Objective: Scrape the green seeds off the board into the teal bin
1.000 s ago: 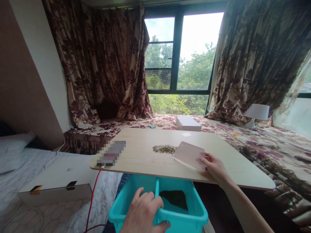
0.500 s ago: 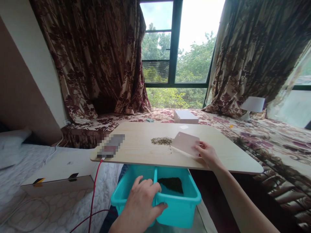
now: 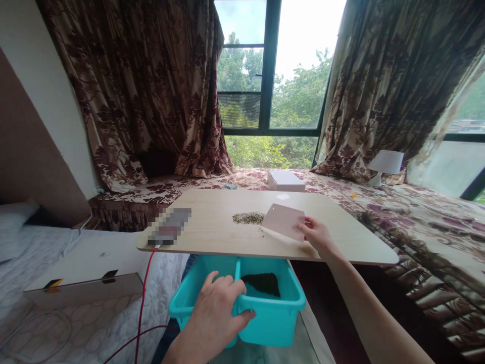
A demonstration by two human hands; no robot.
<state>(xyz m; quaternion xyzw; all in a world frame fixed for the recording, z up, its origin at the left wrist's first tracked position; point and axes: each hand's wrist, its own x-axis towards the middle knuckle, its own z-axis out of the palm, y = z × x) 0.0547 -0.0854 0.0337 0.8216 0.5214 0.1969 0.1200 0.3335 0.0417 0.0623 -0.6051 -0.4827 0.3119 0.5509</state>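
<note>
In my right hand [image 3: 317, 235] is a thin, pale, flat plastic scraper [image 3: 284, 221], pinched at its right end and tilted over the wooden tabletop [image 3: 212, 232]. Its left edge meets a small heap of greenish grains [image 3: 248, 218], and a few loose ones lie just in front. My left hand [image 3: 217, 313] grips the near rim of a turquoise two-compartment tub [image 3: 271, 323] by its divider, thumb outside and fingers over the inside. Dark green, fine material [image 3: 265, 284] lies in the right compartment. My hand partly hides the left compartment.
A blurred-out device [image 3: 170, 227] with a red cable [image 3: 143, 298] sits at the tabletop's left end. On the left bed is a white box [image 3: 87, 268]. Another white box [image 3: 287, 180] and a lamp [image 3: 385, 163] stand on the floral window ledge beyond.
The whole view has shifted slightly, so everything appears a little further left. Both hands keep their holds, and the scraper stays against the heap's right side.
</note>
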